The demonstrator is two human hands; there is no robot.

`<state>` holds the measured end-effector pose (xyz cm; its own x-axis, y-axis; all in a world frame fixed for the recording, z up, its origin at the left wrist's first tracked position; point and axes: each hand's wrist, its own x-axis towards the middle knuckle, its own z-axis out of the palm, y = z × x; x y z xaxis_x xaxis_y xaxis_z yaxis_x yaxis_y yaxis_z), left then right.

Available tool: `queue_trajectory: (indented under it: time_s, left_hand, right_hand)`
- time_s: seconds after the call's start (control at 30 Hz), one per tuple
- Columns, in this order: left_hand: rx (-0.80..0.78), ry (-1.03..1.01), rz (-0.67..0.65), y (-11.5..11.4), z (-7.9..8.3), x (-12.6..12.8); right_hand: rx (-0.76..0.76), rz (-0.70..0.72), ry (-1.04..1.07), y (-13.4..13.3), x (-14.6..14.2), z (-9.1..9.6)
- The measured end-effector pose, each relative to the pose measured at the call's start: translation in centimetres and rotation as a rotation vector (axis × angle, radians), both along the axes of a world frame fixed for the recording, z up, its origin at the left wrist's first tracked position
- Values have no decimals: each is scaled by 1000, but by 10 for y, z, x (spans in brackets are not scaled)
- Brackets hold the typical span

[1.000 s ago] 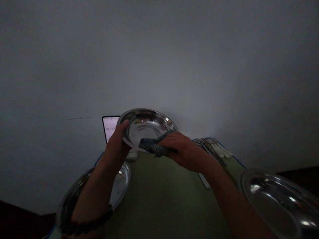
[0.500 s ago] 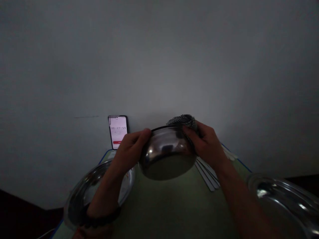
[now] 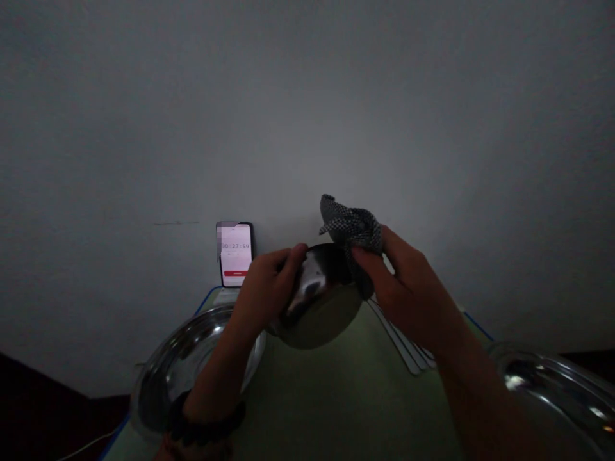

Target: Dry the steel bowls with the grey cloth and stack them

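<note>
A shiny metal bowl (image 3: 321, 304) is held up above the table, tilted so that its outer side and base face me. My left hand (image 3: 269, 282) grips its left side, thumb along the upper edge. At the bowl's right side, my right hand (image 3: 403, 282) is closed on a black-and-white patterned cloth (image 3: 353, 227), which is bunched up and pressed against the metal. Part of the cloth sticks up above the rim. The inside of the bowl and most of my fingertips are hidden.
A large metal basin (image 3: 163, 365) stands at the left, partly behind my left forearm. Another metal basin (image 3: 552, 378) is at the right. Several flat pale strips (image 3: 401, 342) lie beyond the bowl on the green table (image 3: 307, 410). A phone (image 3: 235, 256) leans against the wall.
The bowl has tilted and turned in my hands. The cloth has come up higher and spread over the bowl's right side. The view has shifted slightly.
</note>
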<state>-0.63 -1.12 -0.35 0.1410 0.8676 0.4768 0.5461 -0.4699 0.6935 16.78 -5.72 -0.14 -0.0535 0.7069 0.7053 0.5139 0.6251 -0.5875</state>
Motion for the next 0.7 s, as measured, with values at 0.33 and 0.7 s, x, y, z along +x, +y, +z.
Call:
queue_trajectory:
  time_s: [0.33, 0.7]
  left_hand:
    - [-25, -9, -174, -9, 8, -4]
    - [-119, -354, -2, 0, 0, -17]
  right_hand:
    - [-22, -51, -27, 14, -21, -16]
    - [-235, 175, 451, 48, 8, -29]
